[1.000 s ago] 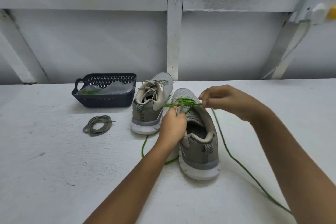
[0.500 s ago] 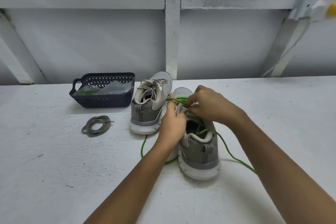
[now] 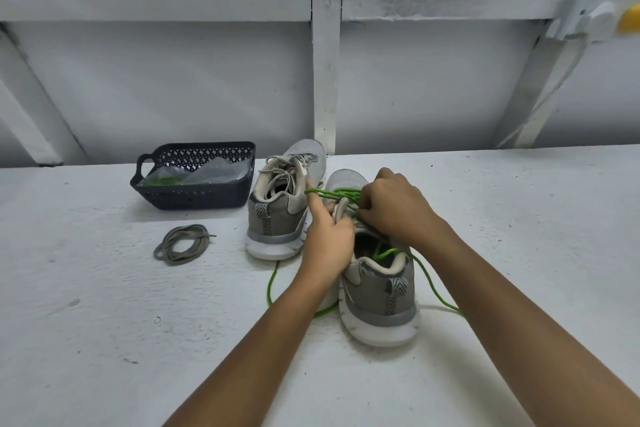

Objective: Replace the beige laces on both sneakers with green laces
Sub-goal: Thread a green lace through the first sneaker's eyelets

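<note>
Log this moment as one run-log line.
near sneaker: green lace partly threaded; left hand grips it; right hand pinches lace; far sneaker: beige laces in

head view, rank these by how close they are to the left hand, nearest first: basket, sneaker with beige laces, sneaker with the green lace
1. Green-laced sneaker: right beside the left hand, which holds it.
2. Beige-laced sneaker: just left of the hand, slightly farther back.
3. Basket: farther left, toward the wall.
</note>
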A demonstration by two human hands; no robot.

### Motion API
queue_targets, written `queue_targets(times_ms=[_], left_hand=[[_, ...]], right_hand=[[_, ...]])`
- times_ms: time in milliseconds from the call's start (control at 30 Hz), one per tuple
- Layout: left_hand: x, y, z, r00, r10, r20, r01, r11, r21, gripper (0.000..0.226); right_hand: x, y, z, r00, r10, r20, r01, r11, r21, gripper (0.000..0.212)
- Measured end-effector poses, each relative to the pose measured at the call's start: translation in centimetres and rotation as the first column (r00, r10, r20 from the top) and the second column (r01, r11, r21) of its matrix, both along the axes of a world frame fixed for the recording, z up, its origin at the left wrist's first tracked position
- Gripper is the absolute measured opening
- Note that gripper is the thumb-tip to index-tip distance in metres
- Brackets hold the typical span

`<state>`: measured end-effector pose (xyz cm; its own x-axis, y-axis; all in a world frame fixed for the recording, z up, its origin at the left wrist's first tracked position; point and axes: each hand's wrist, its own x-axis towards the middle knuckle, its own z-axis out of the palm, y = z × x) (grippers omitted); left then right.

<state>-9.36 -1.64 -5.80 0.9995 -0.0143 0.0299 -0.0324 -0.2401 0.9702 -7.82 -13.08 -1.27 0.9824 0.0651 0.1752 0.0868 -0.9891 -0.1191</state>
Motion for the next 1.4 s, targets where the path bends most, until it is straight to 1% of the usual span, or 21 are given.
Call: queue_targets(times_ms=[100,167,200,267,333,400,467,533,633,700,767,800,833,900,933,967,1033,1067,1167,1267,1400], left_hand=[[-0.1,0.0,-0.1,1.0,0.014,0.011,-0.014,1.0,-0.002,0.083],[-0.1,0.1,-0.1,0.999,0.028,0.017,-0.028,0.999,0.018,0.077],[-0.1,0.1,0.0,1.0,0.028,0.011,-0.028,0.999,0.021,0.071],[-0.1,0.2,0.2,1.0,0.018,-0.017,-0.018,1.0,0.022,0.052],[-0.2,0.2,0.2,1.0,0.029,-0.009,-0.029,0.999,0.035,0.034],[-0.3,0.2,0.0,0.998,0.06,0.009,-0.06,0.998,0.023,0.021],[-0.4,0.2,0.0,0.997,0.073,0.009,-0.073,0.997,0.016,0.02],[-0.4,0.2,0.1,0.997,0.076,0.006,-0.076,0.997,0.008,0.021],[-0.4,0.0,0.1,0.998,0.07,0.008,-0.07,0.998,0.001,0.026],[-0.5,-0.1,0.1,0.999,0.052,-0.002,-0.052,0.999,-0.012,0.032],[-0.5,-0.1,0.2,0.999,0.036,-0.006,-0.036,0.999,-0.015,0.041],[-0.4,-0.1,0.2,1.0,0.03,-0.004,-0.03,1.0,-0.006,0.044],[-0.4,-0.1,0.2,1.0,0.027,-0.001,-0.027,1.0,0.007,0.046],[-0.3,-0.1,0.3,1.0,0.026,0.002,-0.026,0.999,0.039,0.046],[-0.3,-0.2,0.3,1.0,0.029,0.004,-0.029,0.998,0.055,0.046],[-0.2,-0.2,0.3,0.999,0.033,0.003,-0.033,0.997,0.066,0.045],[-0.2,-0.2,0.3,0.999,0.034,-0.004,-0.034,0.997,0.073,0.044],[-0.2,-0.2,0.3,1.0,0.031,-0.005,-0.031,0.997,0.075,0.043],[-0.1,-0.1,0.4,0.999,0.035,0.006,-0.035,0.995,0.098,0.041],[-0.1,-0.3,0.4,0.999,0.047,0.009,-0.048,0.992,0.117,0.042],[-0.1,-0.5,0.5,0.999,0.038,0.002,-0.038,0.992,0.123,0.043]], right_hand=[[0.0,0.1,-0.1,1.0,0.024,-0.007,-0.024,0.999,-0.039,0.025],[0.1,0.1,-0.1,0.998,0.048,-0.031,-0.049,0.998,-0.037,0.024],[0.1,0.0,0.0,0.997,0.068,-0.042,-0.068,0.998,0.001,0.023],[-0.1,-0.3,0.5,0.992,0.114,-0.047,-0.103,0.974,0.2,0.016],[-0.5,-0.8,1.2,0.988,0.154,-0.026,-0.128,0.893,0.432,0.007],[-1.2,-1.5,1.7,0.981,0.19,-0.03,-0.132,0.781,0.611,0.014],[-1.9,-2.2,2.2,0.964,0.259,-0.054,-0.135,0.657,0.742,0.021],[-2.7,-2.8,2.9,0.953,0.299,-0.05,-0.143,0.587,0.797,0.024],[-3.8,-3.6,4.0,0.916,0.4,-0.045,-0.182,0.511,0.84,0.014],[-4.2,-3.9,4.7,0.864,0.488,-0.123,-0.164,0.504,0.848,0.012],[-4.4,-3.8,4.9,0.829,0.519,-0.209,-0.142,0.557,0.818,0.012],[-4.2,-3.6,4.8,0.848,0.483,-0.217,-0.152,0.614,0.775,0.014],[-3.8,-3.3,4.4,0.896,0.406,-0.182,-0.172,0.693,0.7,0.016],[-2.7,-2.4,3.6,0.974,0.221,-0.051,-0.171,0.865,0.472,0.014],[-2.2,-1.8,3.1,0.987,0.162,-0.011,-0.149,0.932,0.331,0.016],[-1.7,-1.3,2.5,0.992,0.122,-0.017,-0.117,0.973,0.197,0.023],[-0.7,-0.4,1.3,0.995,0.044,-0.084,-0.044,0.999,-0.004,0.033],[-0.4,0.0,0.9,0.995,0.026,-0.096,-0.031,0.998,-0.051,0.034],[-0.4,0.2,0.5,0.996,0.067,-0.058,-0.067,0.998,-0.003,0.025],[-1.2,-0.4,0.8,0.993,0.091,-0.068,-0.089,0.995,0.039,0.025],[-2.0,-0.4,1.1,0.993,0.071,-0.089,-0.079,0.993,-0.089,0.031]])
